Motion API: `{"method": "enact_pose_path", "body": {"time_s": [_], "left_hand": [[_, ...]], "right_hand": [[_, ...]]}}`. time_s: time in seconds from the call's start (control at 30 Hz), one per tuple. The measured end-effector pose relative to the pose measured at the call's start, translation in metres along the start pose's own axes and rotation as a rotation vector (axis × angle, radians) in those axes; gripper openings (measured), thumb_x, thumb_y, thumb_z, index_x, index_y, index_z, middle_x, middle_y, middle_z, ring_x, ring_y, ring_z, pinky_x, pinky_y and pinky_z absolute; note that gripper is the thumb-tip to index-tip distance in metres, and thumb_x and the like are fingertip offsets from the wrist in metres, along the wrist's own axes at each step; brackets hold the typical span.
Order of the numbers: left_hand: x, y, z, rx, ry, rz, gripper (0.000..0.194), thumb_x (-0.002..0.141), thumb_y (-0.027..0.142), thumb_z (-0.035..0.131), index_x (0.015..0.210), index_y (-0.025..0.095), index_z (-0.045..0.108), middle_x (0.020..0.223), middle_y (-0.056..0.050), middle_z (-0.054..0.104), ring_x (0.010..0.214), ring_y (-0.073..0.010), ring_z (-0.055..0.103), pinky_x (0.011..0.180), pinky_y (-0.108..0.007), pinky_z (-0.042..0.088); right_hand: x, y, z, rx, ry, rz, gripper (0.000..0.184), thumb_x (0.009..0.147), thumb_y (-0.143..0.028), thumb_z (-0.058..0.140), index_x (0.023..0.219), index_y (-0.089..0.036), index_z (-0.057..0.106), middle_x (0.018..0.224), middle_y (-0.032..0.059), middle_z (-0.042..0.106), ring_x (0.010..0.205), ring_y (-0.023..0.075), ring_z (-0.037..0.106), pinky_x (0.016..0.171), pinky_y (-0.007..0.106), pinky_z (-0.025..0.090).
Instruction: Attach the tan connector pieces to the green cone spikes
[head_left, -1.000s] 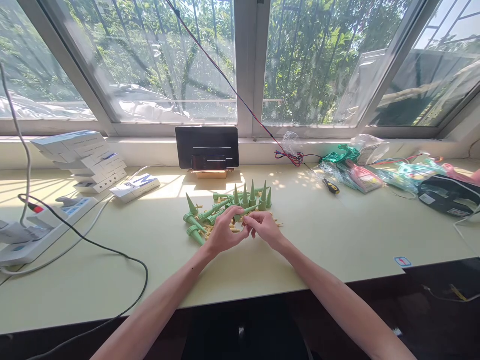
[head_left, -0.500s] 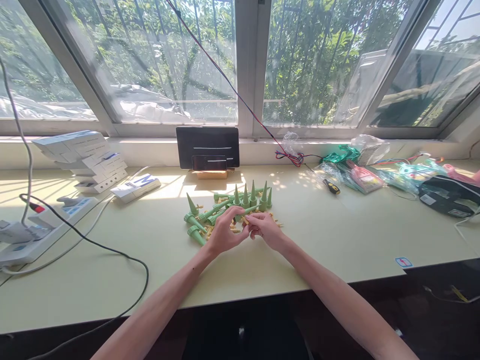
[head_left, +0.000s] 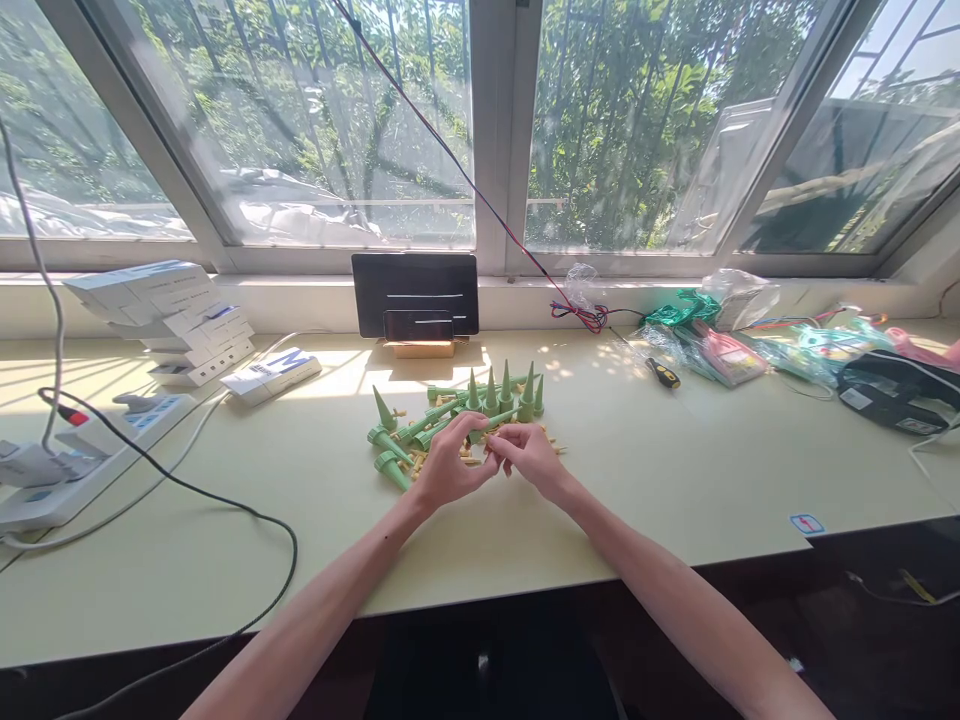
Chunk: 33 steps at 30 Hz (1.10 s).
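My left hand [head_left: 450,462] curls at the front of a heap of green plastic cone spikes [head_left: 390,468], thumb and fingers bent towards each other. What lies inside its grip is hidden. My right hand [head_left: 531,455] pinches a small yellow peg-like piece [head_left: 487,437], mostly covered by the fingertips, close to the left thumb. A green spike [head_left: 501,418] points right just behind both hands; whether the left fingers touch it, I cannot tell. Several spikes [head_left: 491,392] stand upright at the back, tips up. Small yellow pieces [head_left: 469,455] lie scattered among the spikes.
A phone [head_left: 418,325] on a wooden stand [head_left: 424,350] and a dark tablet [head_left: 367,290] stand behind the heap. To the left are white boxes [head_left: 271,375], a power strip [head_left: 97,460] and cables. A screwdriver [head_left: 663,373] and plastic bags [head_left: 727,352] lie right.
My right fingertips have shifted slightly to the left and turned around the small yellow piece, so less of it shows. The left hand stays nearly still.
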<state>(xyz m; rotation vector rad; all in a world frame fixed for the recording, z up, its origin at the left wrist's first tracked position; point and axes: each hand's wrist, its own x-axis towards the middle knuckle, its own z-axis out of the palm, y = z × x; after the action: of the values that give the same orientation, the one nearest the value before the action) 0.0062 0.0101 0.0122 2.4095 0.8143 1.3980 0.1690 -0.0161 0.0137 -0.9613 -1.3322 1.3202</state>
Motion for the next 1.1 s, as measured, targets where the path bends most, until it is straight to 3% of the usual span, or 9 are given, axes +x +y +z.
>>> {"method": "enact_pose_path", "body": {"time_s": [0.13, 0.27, 0.63, 0.73, 1.1], "left_hand": [[-0.0003, -0.0006, 0.0002, 0.007, 0.008, 0.008, 0.031, 0.073, 0.018, 0.069, 0.102, 0.020, 0.058, 0.101, -0.008, 0.067, 0.087, -0.0200, 0.067, 0.073, -0.033, 0.057], [0.0002, -0.0002, 0.0000, 0.011, 0.004, 0.010, 0.031, 0.074, 0.018, 0.069, 0.102, 0.020, 0.057, 0.101, -0.008, 0.067, 0.086, -0.0196, 0.067, 0.073, -0.033, 0.057], [-0.0003, -0.0003, 0.0001, 0.013, -0.008, 0.003, 0.030, 0.076, 0.016, 0.066, 0.103, 0.020, 0.057, 0.101, -0.008, 0.066, 0.089, -0.0205, 0.067, 0.075, -0.033, 0.057], [0.0000, 0.0002, 0.0003, 0.016, -0.002, 0.007, 0.029, 0.076, 0.016, 0.065, 0.103, 0.020, 0.057, 0.101, -0.008, 0.066, 0.090, -0.0206, 0.067, 0.075, -0.033, 0.057], [-0.0008, -0.0020, 0.0012, 0.014, 0.008, 0.015, 0.029, 0.075, 0.017, 0.068, 0.102, 0.019, 0.057, 0.100, -0.008, 0.066, 0.088, -0.0198, 0.067, 0.073, -0.032, 0.057]], "right_hand": [[-0.0014, 0.0004, 0.0016, -0.119, 0.039, -0.103, 0.032, 0.084, -0.041, 0.065, 0.060, -0.019, 0.064, 0.058, 0.0017, 0.063, 0.050, 0.0130, 0.056, 0.048, 0.026, 0.042], [-0.0017, 0.0013, 0.0023, -0.128, 0.045, -0.109, 0.032, 0.084, -0.041, 0.064, 0.060, -0.019, 0.064, 0.057, 0.0015, 0.063, 0.050, 0.0134, 0.056, 0.048, 0.027, 0.042], [0.0024, -0.0009, -0.0031, 0.247, -0.042, 0.206, 0.029, 0.070, -0.042, 0.078, 0.065, -0.016, 0.068, 0.059, 0.0014, 0.063, 0.053, 0.0116, 0.057, 0.050, 0.024, 0.040], [0.0023, -0.0011, -0.0033, 0.276, -0.041, 0.236, 0.028, 0.068, -0.042, 0.079, 0.065, -0.015, 0.068, 0.062, 0.0013, 0.062, 0.055, 0.0113, 0.057, 0.051, 0.024, 0.040], [0.0003, 0.0053, 0.0017, -0.082, 0.054, -0.066, 0.029, 0.083, -0.039, 0.065, 0.063, -0.017, 0.066, 0.060, 0.0013, 0.061, 0.053, 0.0118, 0.053, 0.048, 0.025, 0.043]]}}
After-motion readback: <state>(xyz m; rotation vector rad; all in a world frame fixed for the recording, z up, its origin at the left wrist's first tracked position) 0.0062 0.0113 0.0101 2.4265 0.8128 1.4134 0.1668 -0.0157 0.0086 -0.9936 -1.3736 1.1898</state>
